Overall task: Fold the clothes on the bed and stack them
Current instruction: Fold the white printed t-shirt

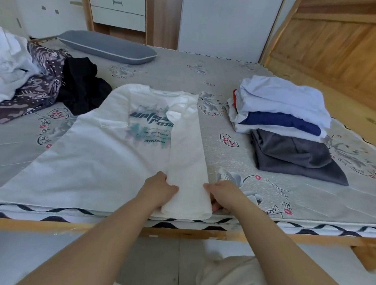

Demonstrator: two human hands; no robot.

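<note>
White printed T-shirt (101, 152) lies flat on bed (235, 156), near front edge; its right side is folded inward as a long strip. Left hand (160, 189) and right hand (223, 192) both hold the strip's near end, fingers curled on fabric. Folded stack (290, 124) at right; unfolded clothes pile (36, 77) at left.

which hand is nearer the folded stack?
Right. The right hand sits at the white T-shirt's folded edge, on the side facing the folded stack; the left hand is across that fold.
</note>
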